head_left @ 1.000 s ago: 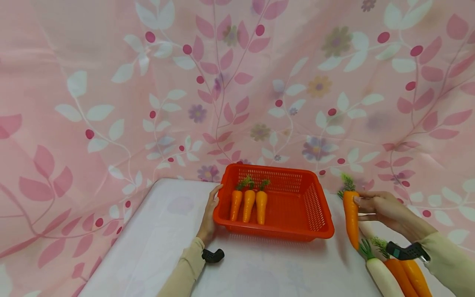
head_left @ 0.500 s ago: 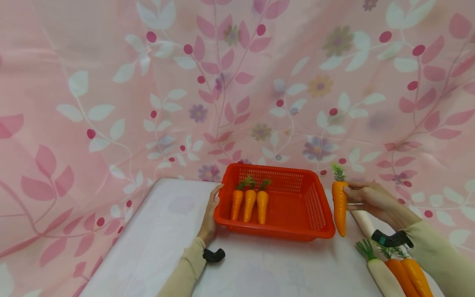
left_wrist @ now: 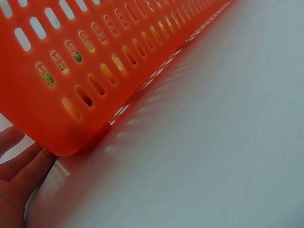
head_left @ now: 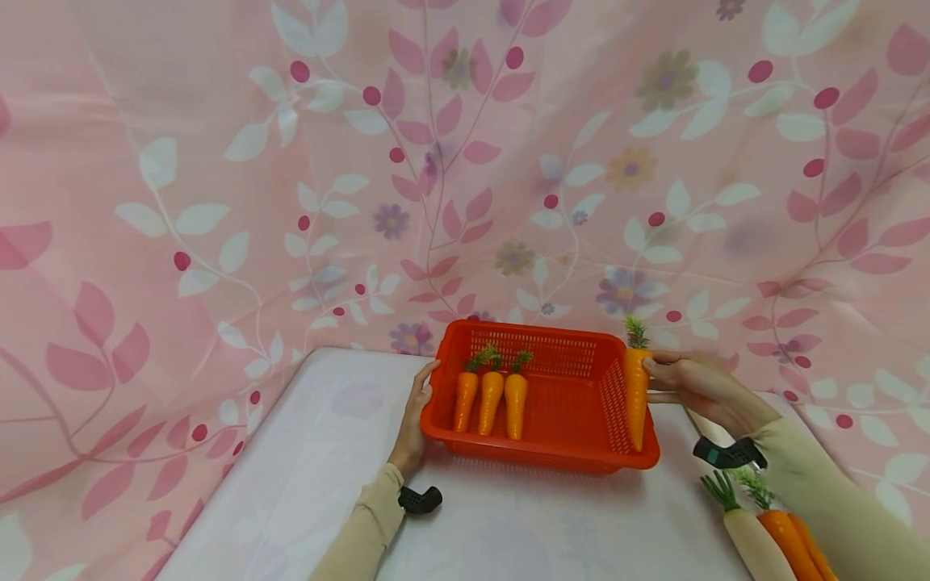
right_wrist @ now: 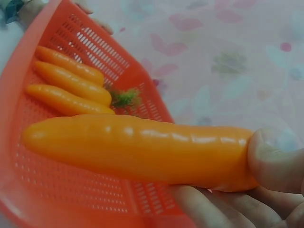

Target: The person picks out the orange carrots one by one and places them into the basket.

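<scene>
An orange carrot (head_left: 636, 399) with a green frilly top is pinched upright by my right hand (head_left: 701, 391), thumb on one side and fingers on the other. It hangs over the right end of a red plastic basket (head_left: 563, 411). In the right wrist view, the held carrot (right_wrist: 137, 149) crosses in front of the basket's inside. Three carrots (head_left: 490, 403) lie side by side in the basket's left part. My left hand (head_left: 412, 424) rests against the basket's left side. Its fingers (left_wrist: 31, 171) touch the outer wall near a corner in the left wrist view.
At the front right lie a white radish (head_left: 759, 545) and orange carrots (head_left: 792, 545), partly covered by the right sleeve. Another pale radish (head_left: 708, 426) shows under the right wrist. A pink floral cloth (head_left: 349, 202) hangs behind the white table (head_left: 334, 428).
My right hand has carried the carrot leftward, from beside the basket to over its right end. The left hand and the three carrots in the basket stay put.
</scene>
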Motion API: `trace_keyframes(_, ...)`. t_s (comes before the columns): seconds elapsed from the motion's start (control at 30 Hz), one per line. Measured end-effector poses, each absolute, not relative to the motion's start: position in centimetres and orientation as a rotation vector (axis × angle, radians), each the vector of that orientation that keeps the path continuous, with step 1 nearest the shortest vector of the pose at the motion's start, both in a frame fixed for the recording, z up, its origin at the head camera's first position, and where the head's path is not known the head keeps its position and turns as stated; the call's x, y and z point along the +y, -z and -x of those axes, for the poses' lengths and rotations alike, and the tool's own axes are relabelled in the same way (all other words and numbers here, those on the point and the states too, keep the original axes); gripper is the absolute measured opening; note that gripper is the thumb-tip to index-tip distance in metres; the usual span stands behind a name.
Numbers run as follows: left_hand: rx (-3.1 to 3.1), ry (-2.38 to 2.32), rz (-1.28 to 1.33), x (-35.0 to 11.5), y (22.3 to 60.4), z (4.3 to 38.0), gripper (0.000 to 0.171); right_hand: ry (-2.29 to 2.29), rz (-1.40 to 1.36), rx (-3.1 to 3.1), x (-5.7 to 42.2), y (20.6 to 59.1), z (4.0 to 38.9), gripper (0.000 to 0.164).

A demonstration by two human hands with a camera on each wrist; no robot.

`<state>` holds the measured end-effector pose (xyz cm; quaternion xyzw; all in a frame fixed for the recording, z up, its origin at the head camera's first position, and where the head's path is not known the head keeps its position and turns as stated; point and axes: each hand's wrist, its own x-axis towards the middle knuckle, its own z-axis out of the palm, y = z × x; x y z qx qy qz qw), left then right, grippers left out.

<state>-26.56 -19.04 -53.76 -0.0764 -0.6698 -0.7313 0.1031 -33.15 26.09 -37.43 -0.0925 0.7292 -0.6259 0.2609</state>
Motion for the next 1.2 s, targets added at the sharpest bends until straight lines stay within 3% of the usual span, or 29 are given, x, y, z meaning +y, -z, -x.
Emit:
trace_keyframes(0.27,-1.977,2.165,0.229,-19.1,53.7,26.4,0.050,1.683,0.242,1.985,23.1,38.5,34.2,0.057)
trace_keyframes(0.5,-1.976,2.161,0.215,-19.1,53.7,26.3,0.050,1.721,0.234,1.960,20.5,39.7,35.1,0.074)
trace_keyframes(0.63,-1.975,2.161,0.214,-19.1,53.8,26.4,0.050,1.694,0.206,1.990,19.5,40.4,35.7,0.076)
trace_keyframes(1.2,-1.968,2.159,0.256,-19.2,53.8,26.8,0.052,1.700,0.046,1.981,15.0,42.4,37.9,0.063)
